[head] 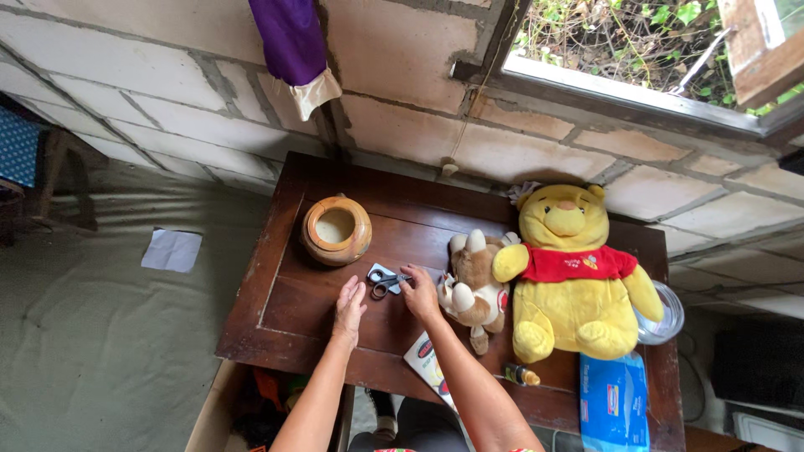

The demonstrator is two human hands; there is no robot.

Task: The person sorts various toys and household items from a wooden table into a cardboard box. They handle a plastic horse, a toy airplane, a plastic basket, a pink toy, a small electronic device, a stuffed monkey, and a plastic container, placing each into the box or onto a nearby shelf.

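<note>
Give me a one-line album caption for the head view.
Both hands reach for grey scissors on a dark wooden table, beside two plush toys.

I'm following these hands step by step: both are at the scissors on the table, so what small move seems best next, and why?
Probably close the right hand around the scissors and lift them. Its fingers already touch the handles, the left hand lies flat beside them, and they rest on the table.

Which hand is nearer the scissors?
Right. The right hand has its fingertips on the scissors at their right side; the left hand lies flat on the wooden table just below-left, apart from them.
</note>
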